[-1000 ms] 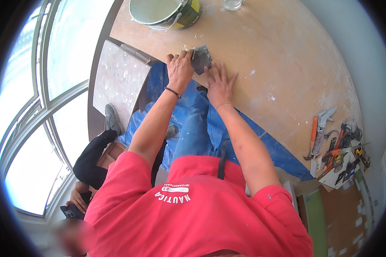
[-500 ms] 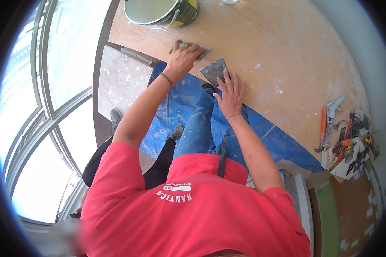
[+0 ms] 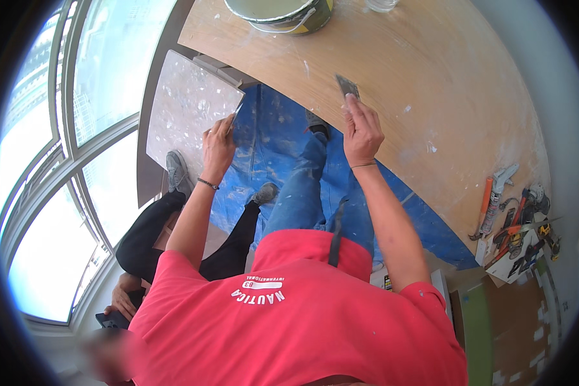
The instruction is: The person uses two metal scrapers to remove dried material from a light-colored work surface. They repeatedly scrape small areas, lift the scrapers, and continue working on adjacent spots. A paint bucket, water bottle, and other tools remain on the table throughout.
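Observation:
My right hand (image 3: 361, 128) grips a grey putty knife (image 3: 347, 85), blade pointing up over the paint-flecked wooden floor (image 3: 431, 83). My left hand (image 3: 219, 145) is closed on a small thin scraper (image 3: 235, 116), and its tip rests against the right edge of a grey speckled slab (image 3: 186, 106). Between my arms are my blue jeans (image 3: 309, 193) and a blue tarp (image 3: 270, 141). My red shirt fills the lower part of the view.
An olive paint bucket (image 3: 280, 13) stands at the top. Hand tools (image 3: 518, 225) lie in a pile at the right. Another person in black trousers and grey shoes (image 3: 174, 174) sits at the left by the large windows (image 3: 51, 193).
Both hands were close together on the wooden floor. My left hand has moved left and down to the slab's edge, and my right hand has drawn back holding the putty knife.

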Demonstrator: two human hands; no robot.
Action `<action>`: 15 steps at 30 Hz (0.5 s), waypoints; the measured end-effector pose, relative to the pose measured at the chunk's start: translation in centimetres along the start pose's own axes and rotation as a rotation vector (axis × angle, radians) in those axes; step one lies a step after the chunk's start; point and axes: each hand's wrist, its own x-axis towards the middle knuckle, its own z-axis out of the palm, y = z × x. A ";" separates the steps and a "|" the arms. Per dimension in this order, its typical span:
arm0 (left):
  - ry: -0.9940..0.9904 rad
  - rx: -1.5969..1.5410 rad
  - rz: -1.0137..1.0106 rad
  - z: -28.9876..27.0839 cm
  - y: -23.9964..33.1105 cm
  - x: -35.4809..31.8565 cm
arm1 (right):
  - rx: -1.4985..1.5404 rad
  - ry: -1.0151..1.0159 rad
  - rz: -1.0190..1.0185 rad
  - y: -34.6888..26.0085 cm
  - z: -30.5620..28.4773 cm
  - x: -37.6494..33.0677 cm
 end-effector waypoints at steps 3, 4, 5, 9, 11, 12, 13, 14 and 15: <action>0.031 -0.135 -0.014 2.2 5.2 1.2 | 0.336 0.170 0.473 -2.0 1.3 2.5; 0.052 -0.165 0.029 2.7 6.7 1.7 | 0.479 0.222 0.635 -2.6 2.0 2.9; 0.079 -0.197 0.080 3.1 8.2 2.1 | 0.594 0.238 0.745 -3.1 2.4 3.1; 0.087 -0.205 0.143 4.0 12.4 3.3 | 0.943 0.270 1.040 -4.0 5.2 2.9; 0.122 -0.135 0.177 4.5 13.5 3.7 | 0.911 0.244 1.069 -4.0 6.2 1.9; 0.130 -0.079 0.213 4.7 13.8 3.9 | 0.825 0.218 1.055 -4.0 6.4 1.2; 0.103 -0.028 0.225 5.0 14.0 4.1 | 0.733 0.176 1.100 -3.9 6.8 0.7; 0.099 0.021 0.239 5.4 14.2 4.3 | 0.168 -0.078 0.872 -3.2 5.7 -0.2; 0.090 0.065 0.261 5.8 14.3 4.4 | 0.077 -0.144 0.713 -2.9 5.1 -1.1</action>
